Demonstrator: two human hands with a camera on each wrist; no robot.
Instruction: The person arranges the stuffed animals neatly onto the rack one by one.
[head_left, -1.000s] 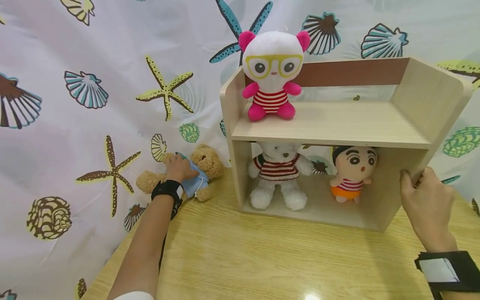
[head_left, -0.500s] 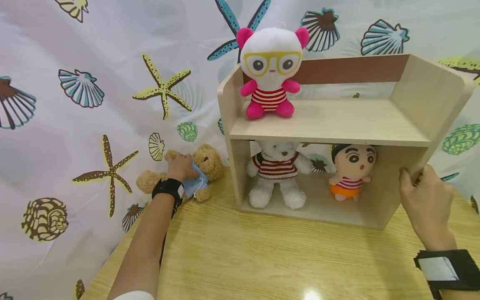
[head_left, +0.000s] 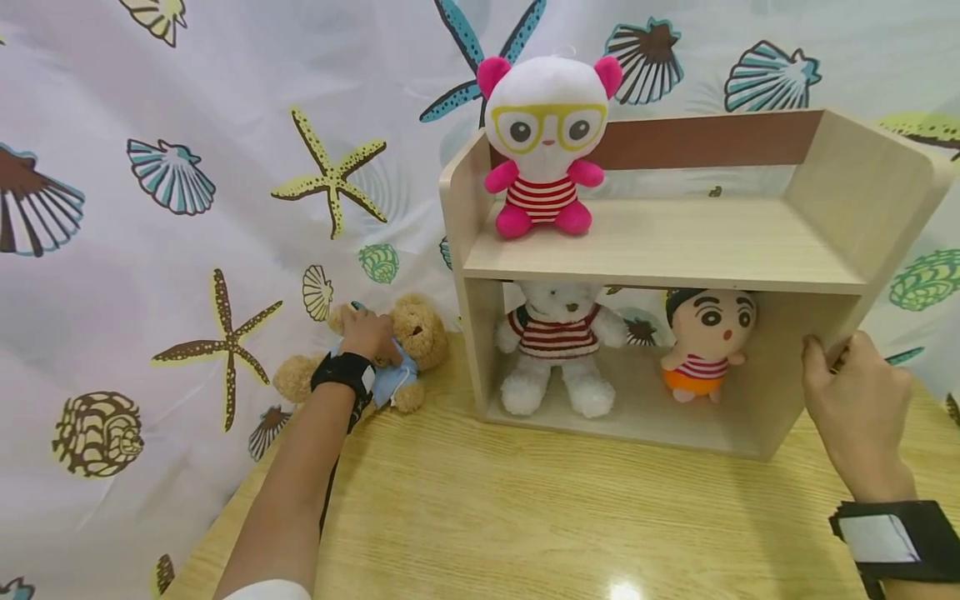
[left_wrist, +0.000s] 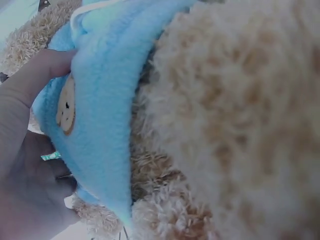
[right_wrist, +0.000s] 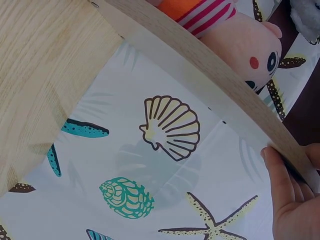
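Note:
My left hand grips a brown teddy bear in a light blue top, lying on its side on the table left of the shelf. In the left wrist view, the thumb presses the front of the blue top beside a round face patch, with the other fingers behind the body. On the far right, my right hand holds the edge of the small wooden shelf unit's right side panel. The right wrist view shows fingers and thumb on either side of this panel.
A pink and white panda plush sits on the upper shelf, at the left. Below it are a white bear plush in a striped sweater and a boy doll in orange shorts. Patterned cloth hangs behind the wooden table.
My left hand has shifted slightly right, and the teddy bear has turned a little, its head slightly lower. My right hand keeps its hold on the shelf panel.

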